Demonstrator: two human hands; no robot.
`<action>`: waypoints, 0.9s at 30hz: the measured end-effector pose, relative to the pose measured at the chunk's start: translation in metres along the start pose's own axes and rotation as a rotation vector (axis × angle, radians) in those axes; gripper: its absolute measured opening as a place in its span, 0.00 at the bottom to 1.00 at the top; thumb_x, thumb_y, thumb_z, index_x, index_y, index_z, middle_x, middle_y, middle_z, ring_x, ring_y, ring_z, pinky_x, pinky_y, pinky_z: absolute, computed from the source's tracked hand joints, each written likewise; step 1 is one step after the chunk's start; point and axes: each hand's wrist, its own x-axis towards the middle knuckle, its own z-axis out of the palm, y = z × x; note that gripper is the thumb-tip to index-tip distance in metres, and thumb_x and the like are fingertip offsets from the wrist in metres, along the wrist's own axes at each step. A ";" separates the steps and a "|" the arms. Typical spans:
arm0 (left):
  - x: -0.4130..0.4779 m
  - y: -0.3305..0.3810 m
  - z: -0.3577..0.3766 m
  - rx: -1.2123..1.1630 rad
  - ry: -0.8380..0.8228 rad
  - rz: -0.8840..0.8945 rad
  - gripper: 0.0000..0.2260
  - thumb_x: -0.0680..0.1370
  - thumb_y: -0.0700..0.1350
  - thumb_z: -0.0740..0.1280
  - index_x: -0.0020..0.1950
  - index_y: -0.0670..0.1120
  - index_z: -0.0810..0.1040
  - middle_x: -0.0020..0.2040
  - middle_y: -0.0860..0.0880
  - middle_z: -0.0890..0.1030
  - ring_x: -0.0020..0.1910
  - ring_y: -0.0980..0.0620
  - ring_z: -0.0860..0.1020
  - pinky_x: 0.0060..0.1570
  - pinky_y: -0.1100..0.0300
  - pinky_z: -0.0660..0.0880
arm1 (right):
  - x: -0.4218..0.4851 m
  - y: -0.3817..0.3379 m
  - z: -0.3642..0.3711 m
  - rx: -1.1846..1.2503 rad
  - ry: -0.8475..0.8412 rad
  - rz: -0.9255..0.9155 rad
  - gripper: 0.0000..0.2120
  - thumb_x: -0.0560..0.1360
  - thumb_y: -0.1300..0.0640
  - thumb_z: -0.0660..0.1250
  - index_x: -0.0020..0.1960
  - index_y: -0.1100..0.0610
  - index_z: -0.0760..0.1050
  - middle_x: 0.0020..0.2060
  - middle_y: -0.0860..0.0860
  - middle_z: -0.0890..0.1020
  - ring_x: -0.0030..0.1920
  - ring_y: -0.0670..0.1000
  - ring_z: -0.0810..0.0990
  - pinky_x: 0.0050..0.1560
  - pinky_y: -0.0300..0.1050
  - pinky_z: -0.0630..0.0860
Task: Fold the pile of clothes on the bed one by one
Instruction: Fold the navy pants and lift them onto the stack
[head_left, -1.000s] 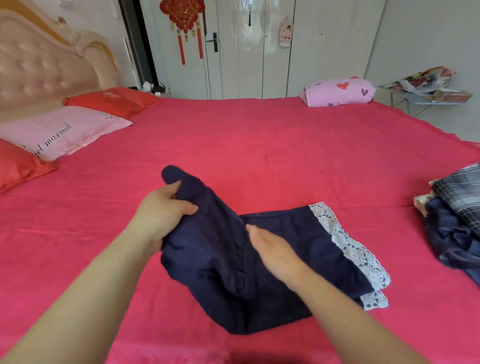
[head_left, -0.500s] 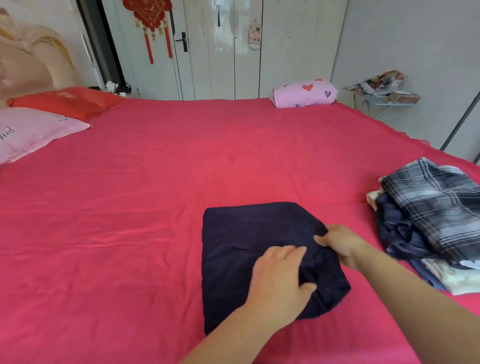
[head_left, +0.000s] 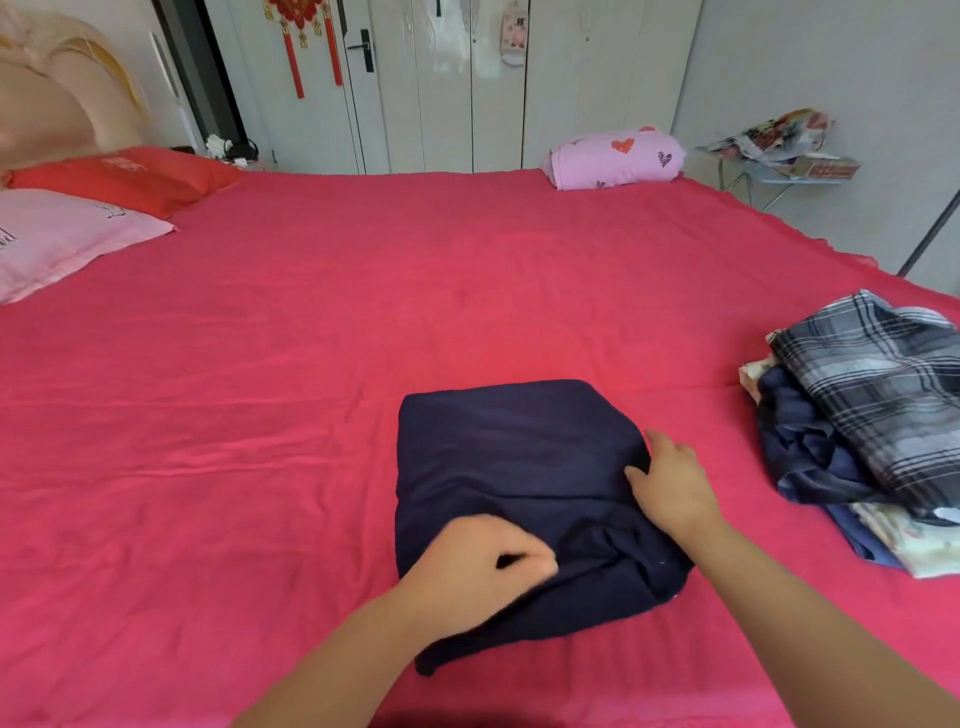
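Head view: left hand (head_left: 480, 569), right hand (head_left: 672, 486), fingers curled into soft squarish navy garment (head_left: 519, 447)

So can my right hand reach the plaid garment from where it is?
Probably yes. The right hand is at the navy garment's right edge, the side nearest the pile, and only bare sheet lies between it and the plaid garment on top.

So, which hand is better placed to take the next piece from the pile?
Right. The right hand sits at the right edge of the navy garment, nearest the pile; the left hand is on its near side, farther away.
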 end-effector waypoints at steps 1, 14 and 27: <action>0.003 -0.002 -0.005 0.028 0.159 0.005 0.10 0.74 0.50 0.66 0.50 0.50 0.84 0.52 0.60 0.81 0.51 0.61 0.76 0.54 0.74 0.65 | -0.003 -0.004 -0.002 -0.034 0.045 -0.046 0.26 0.76 0.57 0.64 0.72 0.57 0.62 0.64 0.61 0.70 0.65 0.62 0.69 0.63 0.53 0.67; 0.009 -0.080 0.004 0.335 -0.170 -0.579 0.34 0.73 0.71 0.49 0.74 0.65 0.39 0.76 0.59 0.36 0.76 0.45 0.37 0.72 0.42 0.44 | -0.037 0.030 0.045 -0.443 -0.252 -0.184 0.31 0.76 0.33 0.45 0.75 0.40 0.39 0.77 0.45 0.44 0.77 0.55 0.43 0.73 0.61 0.46; 0.043 -0.090 0.011 0.267 0.101 -0.690 0.30 0.76 0.68 0.48 0.75 0.61 0.44 0.77 0.54 0.39 0.76 0.46 0.38 0.73 0.48 0.46 | 0.037 -0.019 0.071 -0.381 -0.075 -0.259 0.27 0.78 0.37 0.41 0.75 0.39 0.40 0.77 0.47 0.43 0.76 0.56 0.40 0.72 0.63 0.45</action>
